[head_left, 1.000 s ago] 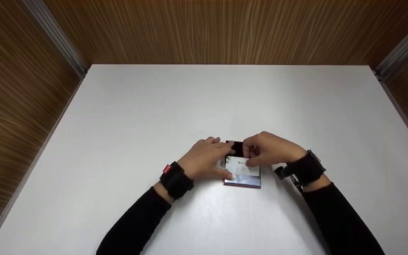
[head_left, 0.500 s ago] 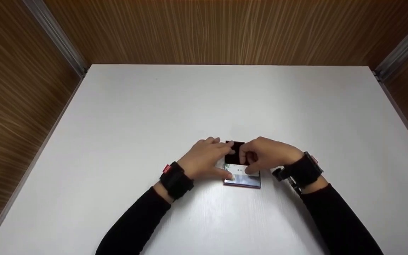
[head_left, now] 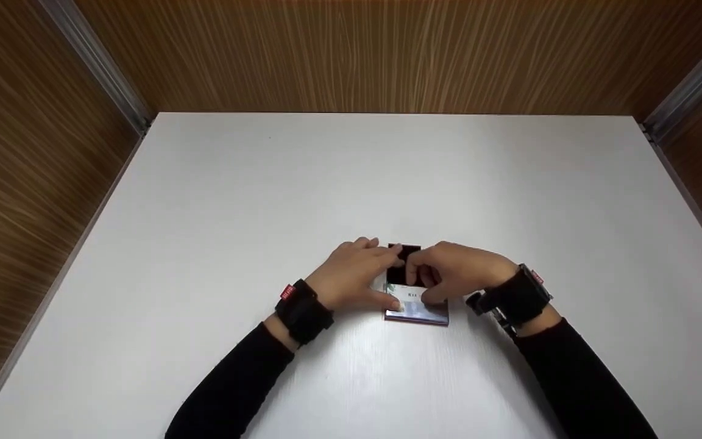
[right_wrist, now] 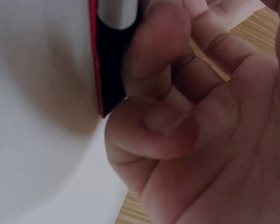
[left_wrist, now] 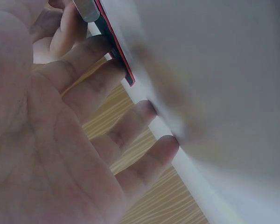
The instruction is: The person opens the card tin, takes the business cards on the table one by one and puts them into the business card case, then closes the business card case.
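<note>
A flat card case [head_left: 395,277] lies on the table, its inside black and its edge red. Across its near part is a shiny silvery pocket [head_left: 424,313]. A white printed card [head_left: 407,292] with green leaves sits mostly within that pocket, only its far strip showing. My right hand [head_left: 462,268] has its fingers curled at the card's far edge, with the thumb on the card's face. My left hand [head_left: 356,273] rests along the case's left side with fingers extended and thumb pressing the pocket's left end. In the left wrist view, two fingertips touch the red-edged case [left_wrist: 115,46].
The white table [head_left: 253,183] spreads around the case on every side. A wood-grain panel [head_left: 351,55] stands along its far edge, with others at left and right. Both wrists wear black straps [head_left: 304,311].
The card has slid toward the body, deeper into the pocket, baring more of the black inside. My right hand moved nearer and slightly left with it. My left hand stays put.
</note>
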A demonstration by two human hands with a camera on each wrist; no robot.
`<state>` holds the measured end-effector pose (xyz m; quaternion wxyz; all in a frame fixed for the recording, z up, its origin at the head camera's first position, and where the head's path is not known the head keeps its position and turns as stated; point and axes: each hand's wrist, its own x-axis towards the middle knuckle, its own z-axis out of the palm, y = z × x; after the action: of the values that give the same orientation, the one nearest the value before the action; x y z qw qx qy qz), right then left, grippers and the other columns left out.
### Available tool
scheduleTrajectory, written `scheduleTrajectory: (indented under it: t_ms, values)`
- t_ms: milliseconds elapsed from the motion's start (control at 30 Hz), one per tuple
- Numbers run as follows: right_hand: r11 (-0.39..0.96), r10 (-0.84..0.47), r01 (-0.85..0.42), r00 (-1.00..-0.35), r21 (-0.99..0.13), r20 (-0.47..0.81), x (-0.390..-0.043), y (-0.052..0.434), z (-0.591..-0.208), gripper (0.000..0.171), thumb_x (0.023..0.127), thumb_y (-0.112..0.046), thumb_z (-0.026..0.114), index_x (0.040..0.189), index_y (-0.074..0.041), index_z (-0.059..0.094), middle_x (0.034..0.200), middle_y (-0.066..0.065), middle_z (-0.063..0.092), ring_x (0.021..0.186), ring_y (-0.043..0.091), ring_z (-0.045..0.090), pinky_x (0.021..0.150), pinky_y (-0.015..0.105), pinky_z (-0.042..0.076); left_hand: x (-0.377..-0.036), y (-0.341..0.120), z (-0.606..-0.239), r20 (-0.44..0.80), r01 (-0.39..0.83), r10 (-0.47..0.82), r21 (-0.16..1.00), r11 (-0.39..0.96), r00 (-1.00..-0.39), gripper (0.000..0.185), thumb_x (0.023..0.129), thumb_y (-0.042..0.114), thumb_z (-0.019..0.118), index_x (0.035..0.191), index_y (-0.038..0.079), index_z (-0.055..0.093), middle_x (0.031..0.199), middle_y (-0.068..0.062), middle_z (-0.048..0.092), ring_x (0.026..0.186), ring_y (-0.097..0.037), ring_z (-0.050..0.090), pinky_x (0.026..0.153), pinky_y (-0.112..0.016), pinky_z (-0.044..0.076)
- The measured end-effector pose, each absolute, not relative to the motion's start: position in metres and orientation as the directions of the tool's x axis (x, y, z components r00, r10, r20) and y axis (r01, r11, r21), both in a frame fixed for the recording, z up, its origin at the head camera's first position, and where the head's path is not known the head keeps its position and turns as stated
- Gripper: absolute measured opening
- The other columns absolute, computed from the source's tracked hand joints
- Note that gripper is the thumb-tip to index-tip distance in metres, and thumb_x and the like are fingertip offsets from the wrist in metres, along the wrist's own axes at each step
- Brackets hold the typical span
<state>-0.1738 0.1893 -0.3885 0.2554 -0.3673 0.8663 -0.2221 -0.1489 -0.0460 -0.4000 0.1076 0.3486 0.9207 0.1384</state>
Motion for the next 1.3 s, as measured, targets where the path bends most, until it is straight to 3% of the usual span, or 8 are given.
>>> scheduleTrajectory:
  t_ms: [167, 400, 533, 667, 900, 1000, 1133, 1300]
  values:
    - [0.607, -0.755, -0.517, -0.611, -0.603, -0.237, -0.176, 0.191, -0.388, 0.024, 0.081, -0.013, 0.073, 0.102, -0.021, 0.066, 0.075, -0.006, 0.064, 0.066, 0.009, 0.059, 0.060, 0.028, 0.051, -0.148, -0.046, -0.401, -0.109, 0.606, 0.665, 0.324, 0.727, -0.739, 0.078, 0.080, 0.066, 0.070, 0.145, 0.027, 0.053, 0.157, 0.006, 0.041, 0.144, -0.028, 0.034, 0.112, -0.050, 0.033]
    - [0.664, -0.616, -0.550, -0.787, -0.507, 0.048, -0.183, 0.195, -0.389, 0.031, 0.086, -0.010, 0.066, 0.117, -0.014, 0.068, 0.103, 0.001, 0.067, 0.092, 0.019, 0.061, 0.079, 0.038, 0.051, -0.147, -0.046, -0.402, -0.099, 0.610, 0.664, 0.314, 0.727, -0.741, 0.077, 0.079, 0.066, 0.071, 0.142, 0.024, 0.056, 0.157, 0.004, 0.041, 0.143, -0.028, 0.036, 0.111, -0.049, 0.035]
    - [0.695, -0.598, -0.534, -0.801, -0.482, 0.025, -0.182, 0.195, -0.390, 0.044, 0.089, -0.015, 0.067, 0.133, -0.014, 0.063, 0.129, 0.005, 0.064, 0.116, 0.025, 0.058, 0.098, 0.048, 0.047, -0.146, -0.046, -0.402, -0.072, 0.624, 0.673, 0.315, 0.716, -0.736, 0.075, 0.078, 0.065, 0.072, 0.139, 0.023, 0.059, 0.160, 0.001, 0.037, 0.140, -0.029, 0.039, 0.108, -0.049, 0.038]
    - [0.689, -0.619, -0.531, -0.785, -0.493, -0.020, -0.181, 0.195, -0.390, 0.046, 0.090, -0.017, 0.066, 0.136, -0.012, 0.061, 0.132, 0.006, 0.064, 0.122, 0.025, 0.057, 0.103, 0.050, 0.045, -0.145, -0.047, -0.402, -0.044, 0.628, 0.677, 0.333, 0.703, -0.735, 0.079, 0.078, 0.063, 0.074, 0.143, 0.025, 0.053, 0.164, -0.007, 0.027, 0.136, -0.031, 0.043, 0.108, -0.050, 0.039]
    - [0.636, -0.619, -0.520, -0.785, -0.570, 0.024, -0.180, 0.196, -0.389, 0.053, 0.090, -0.009, 0.063, 0.142, -0.012, 0.054, 0.113, 0.005, 0.070, 0.102, 0.018, 0.064, 0.094, 0.043, 0.050, -0.147, -0.045, -0.402, -0.032, 0.623, 0.671, 0.341, 0.704, -0.741, 0.110, 0.078, 0.063, 0.074, 0.161, 0.019, 0.017, 0.159, -0.014, 0.033, 0.141, -0.031, 0.040, 0.113, -0.046, 0.036]
    - [0.596, -0.614, -0.523, -0.786, -0.609, 0.075, -0.180, 0.197, -0.387, 0.054, 0.090, -0.005, 0.063, 0.143, -0.012, 0.053, 0.106, 0.005, 0.070, 0.094, 0.016, 0.064, 0.085, 0.039, 0.052, -0.150, -0.045, -0.402, -0.017, 0.616, 0.664, 0.359, 0.702, -0.747, 0.113, 0.076, 0.063, 0.076, 0.159, 0.014, 0.017, 0.148, -0.010, 0.049, 0.133, -0.025, 0.049, 0.108, -0.040, 0.042]
    - [0.559, -0.620, -0.561, -0.772, -0.611, 0.141, -0.177, 0.195, -0.384, 0.040, 0.094, -0.007, 0.062, 0.134, -0.012, 0.061, 0.101, 0.001, 0.069, 0.090, 0.012, 0.063, 0.078, 0.035, 0.054, -0.155, -0.049, -0.399, -0.066, 0.572, 0.647, 0.405, 0.713, -0.759, 0.110, 0.077, 0.066, 0.073, 0.159, 0.022, 0.016, 0.130, -0.008, 0.061, 0.120, -0.022, 0.057, 0.096, -0.041, 0.050]
    - [0.526, -0.621, -0.570, -0.765, -0.632, 0.173, -0.171, 0.195, -0.376, 0.031, 0.099, -0.007, 0.054, 0.127, -0.012, 0.068, 0.088, -0.005, 0.069, 0.070, 0.010, 0.059, 0.068, 0.029, 0.052, -0.161, -0.058, -0.388, -0.164, 0.502, 0.637, 0.481, 0.719, -0.753, 0.100, 0.078, 0.071, 0.068, 0.156, 0.026, 0.026, 0.133, -0.007, 0.061, 0.121, -0.020, 0.058, 0.098, -0.042, 0.049]
